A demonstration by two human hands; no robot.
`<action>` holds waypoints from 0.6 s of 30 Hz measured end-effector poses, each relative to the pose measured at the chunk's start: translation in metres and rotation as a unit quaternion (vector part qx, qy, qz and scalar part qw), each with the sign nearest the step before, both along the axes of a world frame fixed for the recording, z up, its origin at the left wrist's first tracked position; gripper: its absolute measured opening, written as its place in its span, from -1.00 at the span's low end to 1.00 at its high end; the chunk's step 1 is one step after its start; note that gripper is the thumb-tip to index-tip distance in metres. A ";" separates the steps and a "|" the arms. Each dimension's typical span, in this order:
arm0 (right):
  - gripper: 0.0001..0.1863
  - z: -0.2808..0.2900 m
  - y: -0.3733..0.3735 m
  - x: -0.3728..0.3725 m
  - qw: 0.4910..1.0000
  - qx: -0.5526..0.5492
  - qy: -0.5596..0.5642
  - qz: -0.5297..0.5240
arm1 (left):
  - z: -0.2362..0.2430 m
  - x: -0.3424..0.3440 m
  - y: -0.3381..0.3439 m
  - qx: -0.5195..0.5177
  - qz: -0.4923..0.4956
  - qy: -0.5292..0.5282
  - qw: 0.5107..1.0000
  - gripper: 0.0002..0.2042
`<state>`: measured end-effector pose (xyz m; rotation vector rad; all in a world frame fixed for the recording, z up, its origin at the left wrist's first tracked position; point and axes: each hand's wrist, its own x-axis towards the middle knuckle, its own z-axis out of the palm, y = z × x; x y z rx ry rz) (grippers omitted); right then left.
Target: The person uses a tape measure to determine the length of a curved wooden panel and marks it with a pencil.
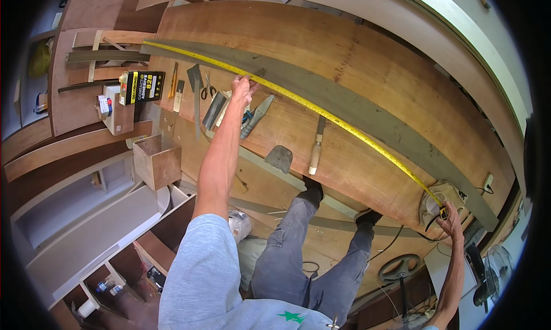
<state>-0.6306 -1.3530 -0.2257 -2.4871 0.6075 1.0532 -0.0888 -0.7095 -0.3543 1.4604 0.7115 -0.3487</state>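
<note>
A yellow tape measure blade (310, 104) stretches diagonally along a long grey strip (396, 134) lying on the wooden workbench (367, 180). My left hand (244, 89) pinches the blade's edge, toward its far left end. At the right end, my right hand (452, 221) is closed round the dark tape measure case (443, 213). Beside that hand lies a beige cloth-like bundle with a round pale item (434, 202). Below my left hand rests a grey-bladed tool (258, 116), its handle partly hidden by my arm.
Scissors (206, 89), a flat grey scraper (280, 159) and a wooden-handled tool (315, 155) lie along the bench's near side. A black and yellow adhesive can (143, 87) stands left, above an open wooden box (158, 166). A dark wheel (400, 268) stands lower right; cables trail nearby.
</note>
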 end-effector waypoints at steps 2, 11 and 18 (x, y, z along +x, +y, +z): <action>-0.28 0.003 0.002 0.007 1.000 0.023 -0.001 -0.015 | -0.002 -0.001 0.003 -0.005 0.004 0.001 1.000 -0.77; -0.40 -0.008 -0.018 0.029 0.997 0.036 0.058 0.019 | -0.062 0.007 0.021 -0.119 -0.060 0.098 0.986 -0.71; -0.36 -0.006 -0.047 0.046 0.998 -0.033 -0.034 0.036 | -0.068 -0.041 -0.036 0.057 -0.122 0.011 0.991 -0.54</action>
